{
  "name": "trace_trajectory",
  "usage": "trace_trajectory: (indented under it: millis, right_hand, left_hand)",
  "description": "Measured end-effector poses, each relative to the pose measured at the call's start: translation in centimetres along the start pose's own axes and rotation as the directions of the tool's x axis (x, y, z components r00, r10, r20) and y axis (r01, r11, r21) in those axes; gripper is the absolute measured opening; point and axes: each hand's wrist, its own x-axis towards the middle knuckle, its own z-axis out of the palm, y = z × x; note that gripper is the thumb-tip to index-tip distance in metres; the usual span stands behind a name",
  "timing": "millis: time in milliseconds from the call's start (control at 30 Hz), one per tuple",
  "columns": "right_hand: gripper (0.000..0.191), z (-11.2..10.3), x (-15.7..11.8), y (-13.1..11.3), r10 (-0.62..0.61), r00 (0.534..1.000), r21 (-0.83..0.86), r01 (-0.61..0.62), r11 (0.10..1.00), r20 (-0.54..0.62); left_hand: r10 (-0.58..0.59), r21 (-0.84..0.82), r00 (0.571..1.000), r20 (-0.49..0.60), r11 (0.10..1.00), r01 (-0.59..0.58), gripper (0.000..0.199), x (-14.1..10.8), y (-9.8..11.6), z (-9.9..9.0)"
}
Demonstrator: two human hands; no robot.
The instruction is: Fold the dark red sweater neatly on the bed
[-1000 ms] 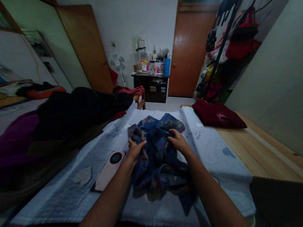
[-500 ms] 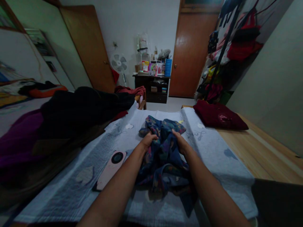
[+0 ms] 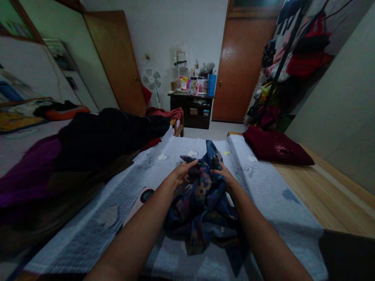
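A crumpled blue garment with a flower print [image 3: 202, 191] lies bunched on the bed, its upper part lifted between my hands. My left hand [image 3: 185, 171] grips its upper left edge, thumb on top. On the other side, my right hand [image 3: 224, 175] has its fingers closed on the upper right part of the cloth. The lower folds rest on the light blue quilted sheet [image 3: 281, 203]. Beside my left forearm lies a pink phone [image 3: 136, 205], face down and partly covered by that arm.
Dark clothes [image 3: 111, 136] and a purple cloth [image 3: 32, 164] are heaped at the left. A folded maroon garment [image 3: 277, 146] sits on the wooden boards [image 3: 304, 179] at the right. Farther back stand a white fan [image 3: 152, 79] and a dark cabinet [image 3: 190, 113].
The garment's upper part has been regathered: its spread top is now narrower and points up between my hands. My left forearm now covers more of the phone. The view has shifted slightly.
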Motion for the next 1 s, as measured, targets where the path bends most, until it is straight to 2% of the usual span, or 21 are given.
trace_trajectory:
  millis: [67, 100, 167, 267, 333, 433, 467, 533, 600, 700, 733, 800, 900, 1000]
  right_hand:
    - [0.066, 1.1, -0.1, -0.4, -0.037, 0.995, -0.078, 0.044, 0.996, 0.091]
    - [0.063, 1.8, -0.1, -0.4, -0.063, 0.988, -0.132, 0.082, 0.988, 0.143]
    - [0.056, 3.3, 0.1, -0.4, -0.113, 0.960, -0.248, 0.178, 0.952, 0.255]
    - [0.050, 4.7, 0.2, -0.2, -0.165, 0.911, -0.351, 0.306, 0.885, 0.379]
    - [0.057, 4.6, -0.1, -0.3, -0.151, 0.923, -0.378, 0.289, 0.880, 0.354]
    - [0.075, 3.1, -1.8, -0.9, -0.016, 0.969, -0.381, 0.112, 0.918, 0.247]
    - [0.075, 2.3, -2.6, -1.2, 0.022, 0.972, -0.370, 0.068, 0.926, 0.235]
    - [0.069, 0.4, -4.3, -1.5, 0.027, 0.974, -0.365, 0.059, 0.929, 0.225]
    - [0.069, -1.8, -6.1, -1.2, 0.026, 0.984, -0.395, 0.048, 0.917, 0.178]
    - [0.081, -5.3, -8.1, 0.2, 0.072, 0.990, -0.425, -0.013, 0.905, 0.121]
    - [0.088, -6.2, -8.6, 0.8, 0.085, 0.988, -0.442, -0.020, 0.897, 0.127]
    - [0.102, -7.4, -9.3, 2.0, 0.158, 0.964, -0.457, -0.043, 0.888, 0.215]
    - [0.118, -7.1, -9.5, 3.1, 0.168, 0.941, -0.468, -0.012, 0.884, 0.294]
    - [0.116, -4.6, -8.9, 3.0, 0.172, 0.922, -0.435, -0.005, 0.901, 0.346]
  left_hand:
    - [-0.122, -0.094, 0.986, 0.112, 0.987, 0.132, 0.043, 0.2, 0.2, 0.0]
    - [-0.140, -0.123, 0.978, 0.152, 0.980, 0.159, 0.042, 0.3, 0.2, 0.3]
    - [-0.058, -0.153, 0.992, 0.110, 0.985, 0.075, 0.041, 0.7, -0.2, 1.1]
    - [0.083, -0.129, 0.995, -0.055, 0.988, -0.089, 0.039, 1.3, -1.1, 2.1]
    - [0.148, -0.119, 0.980, -0.130, 0.979, -0.164, 0.039, 1.5, -1.7, 2.1]
    - [0.210, -0.095, 0.957, -0.199, 0.968, -0.232, 0.046, 1.2, -2.2, 1.4]
    - [0.221, -0.085, 0.951, -0.215, 0.966, -0.244, 0.048, 1.0, -2.2, 1.0]
    - [0.244, -0.063, 0.937, -0.252, 0.962, -0.267, 0.049, 0.6, -1.9, 0.2]
    - [0.274, -0.039, 0.918, -0.286, 0.954, -0.297, 0.048, 0.3, -1.2, -0.5]
    - [0.330, -0.011, 0.893, -0.305, 0.937, -0.349, 0.048, -0.2, 0.7, -1.3]
    - [0.355, -0.007, 0.886, -0.299, 0.927, -0.374, 0.048, -0.4, 1.5, -1.6]
    - [0.403, -0.017, 0.872, -0.276, 0.906, -0.424, 0.048, -0.7, 3.2, -2.0]
    - [0.452, -0.041, 0.849, -0.272, 0.876, -0.480, 0.051, -0.9, 5.8, -2.8]
    - [0.489, -0.052, 0.816, -0.308, 0.848, -0.527, 0.051, -0.8, 8.3, -3.8]
